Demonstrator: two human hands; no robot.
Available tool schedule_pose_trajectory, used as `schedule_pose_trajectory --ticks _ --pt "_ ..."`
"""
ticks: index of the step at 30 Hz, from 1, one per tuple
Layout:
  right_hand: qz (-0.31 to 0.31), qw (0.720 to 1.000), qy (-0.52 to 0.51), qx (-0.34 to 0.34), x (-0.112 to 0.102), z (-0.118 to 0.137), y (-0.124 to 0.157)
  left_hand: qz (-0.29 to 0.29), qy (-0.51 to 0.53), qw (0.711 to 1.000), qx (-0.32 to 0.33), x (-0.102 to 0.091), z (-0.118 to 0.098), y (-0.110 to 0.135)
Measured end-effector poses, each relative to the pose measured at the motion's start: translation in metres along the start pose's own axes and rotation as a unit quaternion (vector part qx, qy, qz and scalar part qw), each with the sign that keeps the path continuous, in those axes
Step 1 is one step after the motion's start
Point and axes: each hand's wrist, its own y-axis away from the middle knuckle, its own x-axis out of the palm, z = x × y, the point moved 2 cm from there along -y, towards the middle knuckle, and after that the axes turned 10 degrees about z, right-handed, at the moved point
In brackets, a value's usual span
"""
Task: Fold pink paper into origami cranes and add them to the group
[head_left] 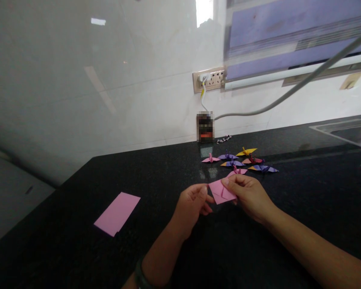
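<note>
- Spreading across the near part of the head view is a glossy black speckled stone countertop (156,168), meeting a shiny white tiled wall (138,108) at its far edge.
- On that wall are a beige rectangular socket plate (215,81) with a white plug and, to its right, a lilac slatted window blind (264,28).
- A thick grey cable (246,114) runs from the upper right to a dark, pixelated box (205,127) by the wall.
- Flat pink rectangular paper (117,214) lies on the left; small folded paper cranes (233,163) in pink, violet, yellow and red sit beyond the hands.
- The folded pink paper square (218,192) is held up between the hands, just nearer than the cranes.
- The right hand (252,196) reaches in from the right, thumb on top, fingers clamped on the square.
- The left hand (192,206), dark band (140,277) at its wrist, has curled fingers at the square's left corner; whether they pinch it, I cannot tell.
</note>
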Motion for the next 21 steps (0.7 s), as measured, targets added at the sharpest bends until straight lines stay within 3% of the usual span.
schedule_pose_trajectory --ticks 4,9,12,16,18,21 --pt "0.026 0.999 -0.021 -0.015 0.004 0.002 0.002 0.029 -0.022 0.999 -0.017 0.003 0.007 -0.001" --pt "0.068 0.99 -0.118 -0.021 0.008 0.007 0.004 0.08 0.142 0.987 -0.013 0.006 0.009 0.0" --pt "0.123 0.987 -0.104 -0.013 0.012 0.007 0.006 0.138 0.209 0.967 -0.039 0.013 0.008 0.003" --pt "0.183 0.979 -0.084 -0.03 0.017 0.005 0.009 0.164 0.193 0.964 -0.08 0.019 0.01 0.004" --pt "0.169 0.981 -0.082 -0.043 0.016 0.006 0.008 0.121 0.143 0.979 -0.078 0.016 0.013 0.002" --pt "0.111 0.992 -0.039 -0.047 0.01 0.008 0.004 -0.048 0.044 0.998 -0.007 0.003 0.012 -0.002"
